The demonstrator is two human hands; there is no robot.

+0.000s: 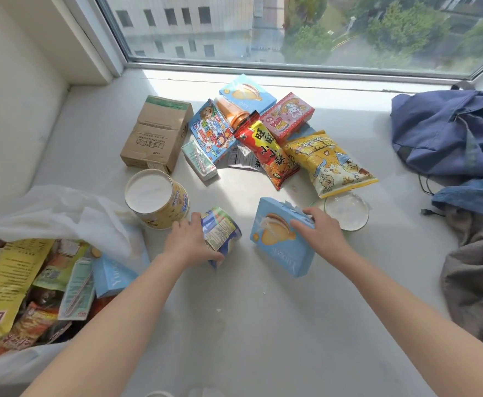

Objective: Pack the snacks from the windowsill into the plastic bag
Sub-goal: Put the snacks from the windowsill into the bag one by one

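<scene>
At far left our plastic bag (62, 213) lay open, crowded | our left hand (190, 242) curled round the small tub (224, 233) on the windowsill (263, 310) | our right hand (320, 230) clutched the blue box (277, 247) | both might snag the bag's slack rim.

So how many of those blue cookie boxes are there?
3. One blue box lies farthest back, one under the right hand, one in the plastic bag. Others may be hidden.

plastic bag (62, 207): cut by left edge | grey cloth (477, 282): cut by right edge
</scene>
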